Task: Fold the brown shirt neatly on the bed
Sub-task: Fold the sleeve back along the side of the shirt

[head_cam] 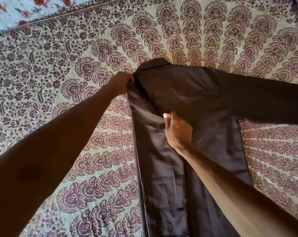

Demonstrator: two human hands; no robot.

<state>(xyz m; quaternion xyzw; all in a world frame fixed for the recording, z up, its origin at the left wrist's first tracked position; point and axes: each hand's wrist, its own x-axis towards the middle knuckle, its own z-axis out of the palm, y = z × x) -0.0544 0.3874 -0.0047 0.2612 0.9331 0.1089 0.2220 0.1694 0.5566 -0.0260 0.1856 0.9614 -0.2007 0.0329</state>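
The brown shirt point(187, 93) is laid flat on the bed, on the paisley-print bedsheet point(59, 69). Its collar point(153, 64) points away from me, w/ the hem end running down toward me & out of frame. My left hand point(122, 82) grips the shirt's left shoulder edge, just beside the collar, fingers curled on the cloth. My right hand point(178, 132) sits mid-body, thumb up on top, fingers curled into a crease. Looks like a pinch on the fold edge, tho the fingertips are hidden.

Progress, as I judge it: early. The left side panel looks turned in already, a long strip lying over the body. The right sleeve point(264, 100) is stretched straight out, not folded yet. Left to do, prob.: square up that left fold, bring the right side + sleeve in, then fold the length up toward the collar.
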